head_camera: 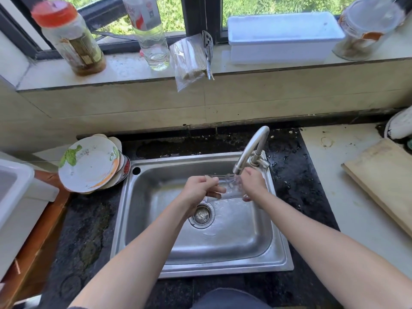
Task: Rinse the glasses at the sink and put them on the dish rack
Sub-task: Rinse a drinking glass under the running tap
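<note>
I'm holding a clear glass point(226, 189) between both hands over the sink point(223, 269), right under the faucet point(249, 150) spout. My left hand point(200, 189) is curling round one end and my right hand point(254, 184) is gripping the other. Water is wetting the basin. Stacked plates point(89, 166) are leaning on the counter left of the sink.

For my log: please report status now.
Left hand and right hand grip glass. Glass under faucet, over sink. Nothing in the way.
</note>
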{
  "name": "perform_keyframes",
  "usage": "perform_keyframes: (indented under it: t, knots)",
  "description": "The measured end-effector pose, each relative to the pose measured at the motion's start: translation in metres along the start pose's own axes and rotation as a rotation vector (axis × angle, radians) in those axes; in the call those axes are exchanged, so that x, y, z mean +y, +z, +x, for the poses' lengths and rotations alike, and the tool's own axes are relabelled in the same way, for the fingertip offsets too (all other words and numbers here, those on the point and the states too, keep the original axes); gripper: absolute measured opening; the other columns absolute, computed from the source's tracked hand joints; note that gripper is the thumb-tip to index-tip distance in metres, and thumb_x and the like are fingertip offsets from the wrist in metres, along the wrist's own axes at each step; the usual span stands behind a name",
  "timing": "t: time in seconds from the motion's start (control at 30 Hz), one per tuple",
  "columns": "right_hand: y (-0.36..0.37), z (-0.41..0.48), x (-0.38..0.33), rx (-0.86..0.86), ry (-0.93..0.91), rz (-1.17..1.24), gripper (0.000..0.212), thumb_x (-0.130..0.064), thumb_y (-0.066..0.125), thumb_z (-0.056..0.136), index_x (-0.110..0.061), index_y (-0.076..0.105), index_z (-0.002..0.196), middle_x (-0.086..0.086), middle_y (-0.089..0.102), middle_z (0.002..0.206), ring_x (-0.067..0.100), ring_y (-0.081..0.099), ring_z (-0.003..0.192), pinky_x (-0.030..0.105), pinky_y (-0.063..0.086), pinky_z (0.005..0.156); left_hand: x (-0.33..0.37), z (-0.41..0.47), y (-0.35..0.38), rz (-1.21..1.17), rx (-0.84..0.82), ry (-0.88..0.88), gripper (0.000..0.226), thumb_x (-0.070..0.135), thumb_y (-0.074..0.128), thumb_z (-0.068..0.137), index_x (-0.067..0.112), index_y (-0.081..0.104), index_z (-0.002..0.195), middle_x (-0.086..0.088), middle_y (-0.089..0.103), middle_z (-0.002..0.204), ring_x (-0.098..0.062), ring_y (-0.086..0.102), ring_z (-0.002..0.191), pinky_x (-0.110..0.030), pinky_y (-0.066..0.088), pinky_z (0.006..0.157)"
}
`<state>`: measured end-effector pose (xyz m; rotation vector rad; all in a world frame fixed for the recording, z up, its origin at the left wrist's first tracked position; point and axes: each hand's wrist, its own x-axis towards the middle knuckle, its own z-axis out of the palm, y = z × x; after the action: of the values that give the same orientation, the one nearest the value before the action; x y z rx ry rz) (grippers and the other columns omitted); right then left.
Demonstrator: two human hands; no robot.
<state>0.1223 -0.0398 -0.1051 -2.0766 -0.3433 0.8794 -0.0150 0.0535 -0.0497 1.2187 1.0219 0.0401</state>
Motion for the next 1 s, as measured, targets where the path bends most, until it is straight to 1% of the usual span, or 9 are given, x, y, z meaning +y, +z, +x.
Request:
perform_keyframes:
  t: [0.13,0.23,0.4,0.5,0.57,0.67,0.8,0.87,1.0]
  knots:
    - [0.0,-0.001,0.007,-0.057,-0.117,-0.048,0.022,-0.048,0.06,0.087,-0.026,0.061,0.09,-0.007,0.066,0.093,0.014,0.06,0.086,0.037,0.052,0.074,-0.01,0.009,-0.002,-0.105,0.06,-0.086,0.034,0.028,0.038,0.103,0.012,0.055,0.079,-0.01,0.071,0.067,-0.013,0.065,0.051,-0.023,0.041,0.056]
    - [-0.006,-0.002,-0.002,-0.067,-0.121,0.007,0.02,-0.036,0.062,0.09,-0.018,0.067,0.097,-0.001,0.068,0.089,0.018,0.062,0.081,0.04,0.052,0.067,-0.016,0.013,-0.011,-0.201,0.038,-0.173,0.043,0.037,0.034,0.103,0.013,0.054,0.074,-0.012,0.071,0.07,-0.021,0.068,0.059,-0.031,0.043,0.066]
    - [-0.026,0.009,-0.009,-0.195,0.005,0.049,0.014,-0.023,0.059,0.092,-0.014,0.068,0.086,0.003,0.066,0.081,0.024,0.066,0.079,0.031,0.051,0.06,-0.017,0.024,-0.02,-0.085,0.152,-0.081,0.014,0.023,0.048,0.097,0.014,0.058,0.096,-0.011,0.053,0.089,-0.021,0.052,0.07,-0.033,0.049,0.061]
    - [-0.033,0.006,-0.015,-0.306,-0.015,0.095,0.017,-0.011,0.053,0.093,-0.003,0.068,0.097,0.004,0.067,0.09,0.013,0.067,0.075,0.025,0.051,0.059,-0.013,0.026,-0.022,-0.123,-0.062,-0.345,0.031,0.036,0.044,0.099,0.008,0.055,0.106,-0.018,0.055,0.09,-0.032,0.06,0.074,-0.042,0.053,0.072]
    - [-0.034,0.004,-0.022,-0.347,-0.07,0.135,0.021,-0.003,0.05,0.093,0.002,0.069,0.102,0.004,0.069,0.09,0.01,0.067,0.073,0.025,0.055,0.065,-0.014,0.025,-0.019,-0.13,-0.223,-0.445,0.022,0.027,0.045,0.097,0.008,0.055,0.098,-0.014,0.054,0.084,-0.029,0.065,0.063,-0.04,0.052,0.073]
    - [-0.025,0.001,-0.031,-0.338,-0.058,0.234,0.014,-0.014,0.061,0.094,-0.01,0.073,0.088,0.005,0.073,0.086,0.019,0.069,0.077,0.03,0.057,0.074,-0.024,0.032,-0.012,-0.191,-0.319,-0.429,0.009,0.001,0.052,0.087,0.007,0.058,0.09,-0.01,0.055,0.08,-0.019,0.061,0.06,-0.032,0.053,0.063]
    - [-0.007,-0.002,-0.033,0.011,-0.059,0.123,0.028,-0.017,0.047,0.1,-0.017,0.061,0.076,0.001,0.062,0.077,0.02,0.057,0.076,0.033,0.048,0.067,-0.027,0.034,0.004,-0.328,-0.281,-0.471,0.012,-0.005,0.05,0.088,0.007,0.053,0.086,-0.006,0.05,0.073,-0.009,0.052,0.044,-0.014,0.036,0.036]
    - [0.001,-0.017,-0.024,-0.003,-0.14,0.121,0.015,-0.018,0.05,0.099,-0.019,0.055,0.084,0.001,0.062,0.091,0.015,0.056,0.08,0.028,0.048,0.069,-0.032,0.038,0.006,-0.421,-0.178,-0.486,0.013,-0.001,0.048,0.094,0.006,0.051,0.084,-0.005,0.043,0.069,-0.008,0.046,0.037,-0.012,0.028,0.033]
    - [0.006,-0.028,0.004,-0.087,-0.264,-0.027,0.019,-0.055,0.048,0.093,-0.041,0.057,0.083,-0.002,0.059,0.108,0.011,0.058,0.09,0.031,0.046,0.078,-0.042,0.038,0.0,-0.364,-0.165,-0.532,0.018,0.003,0.048,0.095,0.011,0.048,0.079,-0.001,0.042,0.052,-0.006,0.037,0.032,-0.01,0.02,0.028]
